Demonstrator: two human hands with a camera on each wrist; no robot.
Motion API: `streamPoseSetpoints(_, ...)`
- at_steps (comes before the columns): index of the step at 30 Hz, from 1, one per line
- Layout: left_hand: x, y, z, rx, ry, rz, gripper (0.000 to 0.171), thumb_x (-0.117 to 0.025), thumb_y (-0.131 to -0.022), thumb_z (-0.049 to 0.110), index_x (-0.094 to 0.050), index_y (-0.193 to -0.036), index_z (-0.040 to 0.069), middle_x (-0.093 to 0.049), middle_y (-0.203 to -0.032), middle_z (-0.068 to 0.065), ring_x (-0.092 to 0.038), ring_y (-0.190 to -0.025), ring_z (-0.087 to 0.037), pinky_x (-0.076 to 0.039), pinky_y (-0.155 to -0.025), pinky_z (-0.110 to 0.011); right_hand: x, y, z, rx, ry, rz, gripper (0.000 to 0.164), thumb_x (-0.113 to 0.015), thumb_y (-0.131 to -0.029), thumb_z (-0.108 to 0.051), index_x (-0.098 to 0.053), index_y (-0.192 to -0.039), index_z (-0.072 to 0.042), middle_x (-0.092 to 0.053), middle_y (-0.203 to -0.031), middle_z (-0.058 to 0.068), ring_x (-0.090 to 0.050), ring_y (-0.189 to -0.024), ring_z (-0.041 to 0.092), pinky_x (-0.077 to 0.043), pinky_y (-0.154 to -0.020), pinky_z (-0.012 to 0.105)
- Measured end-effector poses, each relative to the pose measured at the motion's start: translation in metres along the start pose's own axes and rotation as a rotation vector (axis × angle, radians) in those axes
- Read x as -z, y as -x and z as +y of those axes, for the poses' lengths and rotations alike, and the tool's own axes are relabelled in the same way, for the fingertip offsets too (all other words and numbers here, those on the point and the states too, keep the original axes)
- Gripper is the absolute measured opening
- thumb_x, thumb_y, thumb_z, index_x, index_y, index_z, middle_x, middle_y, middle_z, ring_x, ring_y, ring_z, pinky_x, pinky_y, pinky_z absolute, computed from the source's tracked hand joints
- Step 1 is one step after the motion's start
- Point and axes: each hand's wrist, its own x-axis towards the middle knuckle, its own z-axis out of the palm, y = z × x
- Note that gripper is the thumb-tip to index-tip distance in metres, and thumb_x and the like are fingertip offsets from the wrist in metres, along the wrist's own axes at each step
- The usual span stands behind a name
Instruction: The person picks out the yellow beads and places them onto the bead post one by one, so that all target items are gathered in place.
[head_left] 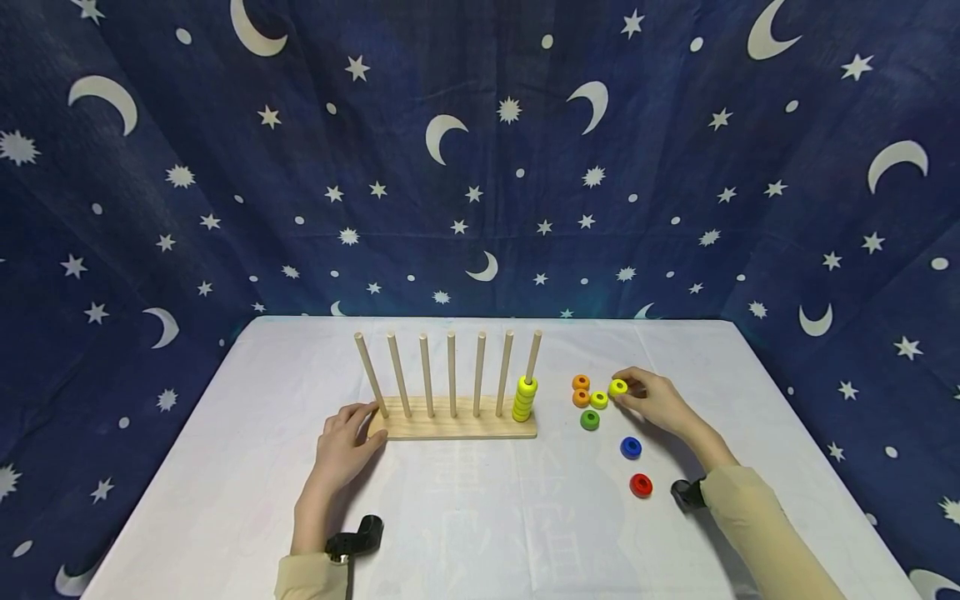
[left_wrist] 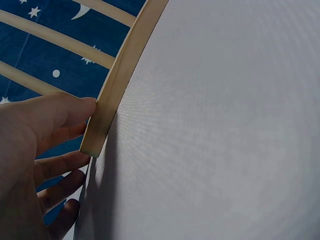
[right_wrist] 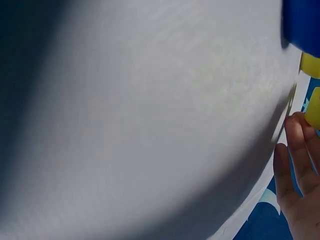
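Observation:
A wooden peg rack [head_left: 450, 429] stands on the table, with several upright pegs along its base. Several yellow rings [head_left: 524, 400] are stacked on its rightmost peg. My left hand [head_left: 343, 446] grips the left end of the base, thumb in front and fingers round the back; the left wrist view shows the thumb [left_wrist: 75, 107] against the wood. To the right of the rack, my right hand [head_left: 660, 404] pinches a yellow ring [head_left: 617, 387] between thumb and fingers. Another yellow ring [head_left: 598, 400] lies just left of it. The right wrist view catches only part of the held ring [right_wrist: 314, 110].
Two orange rings [head_left: 581, 398] and a green ring [head_left: 590, 420] lie near the right hand. Closer to the front are a blue ring [head_left: 631, 448] and a red ring [head_left: 641, 486]. Behind the white-covered table [head_left: 480, 517] hangs a dark blue cloth [head_left: 480, 167] with moons and stars.

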Motion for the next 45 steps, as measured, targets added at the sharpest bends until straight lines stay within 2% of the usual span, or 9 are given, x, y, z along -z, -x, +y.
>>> streamPoseSetpoints(5, 0.0, 0.001, 0.0, 0.005, 0.001, -0.001, 0.056, -0.062, -0.091, 0.031, -0.047, -0.141, 0.012, -0.043, -0.143, -0.018, -0.034, -0.131, -0.04, -0.028, -0.102, -0.061, 0.0, 0.0, -0.001, 0.024, -0.002, 0.026, 0.035, -0.067, -0.089, -0.014, -0.06, -0.121, -0.003, -0.066, -0.109, 0.016, -0.063, -0.096, 0.027, -0.052, -0.084, 0.043)
streamPoseSetpoints(15, -0.001, 0.001, 0.0, -0.013, -0.003, 0.017, 0.055, -0.063, -0.091, 0.03, -0.048, -0.14, 0.011, -0.045, -0.141, -0.019, -0.036, -0.129, -0.04, -0.03, -0.1, -0.061, 0.005, 0.004, -0.012, 0.036, -0.02, 0.092, 0.038, -0.067, -0.089, -0.013, -0.058, -0.125, -0.002, -0.064, -0.116, 0.021, -0.064, -0.099, 0.034, -0.052, -0.088, 0.049)
streamPoseSetpoints(21, 0.0, 0.001, 0.001, -0.015, -0.002, 0.02, 0.054, -0.063, -0.091, 0.028, -0.048, -0.14, 0.012, -0.045, -0.141, -0.019, -0.036, -0.13, -0.04, -0.029, -0.1, -0.062, 0.007, 0.006, -0.017, 0.014, -0.039, 0.131, 0.041, -0.066, -0.091, -0.019, -0.056, -0.128, -0.006, -0.064, -0.116, 0.02, -0.063, -0.102, 0.035, -0.05, -0.089, 0.05)
streamPoseSetpoints(27, -0.001, 0.001, 0.001, -0.01, -0.006, 0.013, 0.055, -0.063, -0.091, 0.029, -0.048, -0.141, 0.012, -0.044, -0.142, -0.019, -0.035, -0.13, -0.041, -0.029, -0.101, -0.062, 0.008, 0.007, -0.027, 0.038, -0.084, 0.185, 0.039, -0.065, -0.092, -0.018, -0.056, -0.128, -0.006, -0.064, -0.116, 0.019, -0.062, -0.102, 0.034, -0.05, -0.089, 0.049)
streamPoseSetpoints(29, -0.001, 0.001, 0.001, -0.011, -0.006, 0.014, 0.055, -0.063, -0.091, 0.029, -0.048, -0.141, 0.011, -0.044, -0.142, -0.019, -0.035, -0.13, -0.041, -0.029, -0.1, -0.062, 0.009, 0.008, -0.032, 0.047, -0.088, 0.204, 0.039, -0.064, -0.092, -0.018, -0.057, -0.128, -0.007, -0.063, -0.118, 0.017, -0.062, -0.103, 0.032, -0.05, -0.089, 0.046)
streamPoseSetpoints(36, 0.0, 0.0, 0.0, -0.002, -0.002, -0.002, 0.056, -0.062, -0.091, 0.031, -0.046, -0.142, 0.012, -0.043, -0.143, -0.018, -0.033, -0.132, -0.041, -0.028, -0.101, -0.062, 0.013, 0.01, -0.053, 0.094, -0.08, 0.276, 0.038, -0.064, -0.093, -0.023, -0.058, -0.128, -0.01, -0.064, -0.117, 0.011, -0.061, -0.099, 0.023, -0.046, -0.082, 0.015)
streamPoseSetpoints(42, 0.002, 0.001, 0.002, 0.002, -0.001, -0.005, 0.056, -0.061, -0.092, 0.031, -0.047, -0.142, 0.012, -0.043, -0.142, -0.019, -0.034, -0.131, -0.041, -0.029, -0.101, -0.061, 0.019, 0.013, -0.072, 0.126, -0.094, 0.313, 0.038, -0.066, -0.091, -0.023, -0.058, -0.127, -0.011, -0.065, -0.117, 0.008, -0.06, -0.099, 0.019, -0.045, -0.081, 0.01)
streamPoseSetpoints(45, 0.001, 0.002, 0.003, 0.0, -0.005, 0.002, 0.055, -0.062, -0.091, 0.03, -0.047, -0.141, 0.011, -0.044, -0.142, -0.019, -0.035, -0.13, -0.041, -0.029, -0.101, -0.061, 0.021, 0.014, -0.081, 0.129, -0.092, 0.32, 0.038, -0.066, -0.091, -0.023, -0.058, -0.127, -0.013, -0.064, -0.119, 0.006, -0.06, -0.1, 0.02, -0.047, -0.082, 0.014)
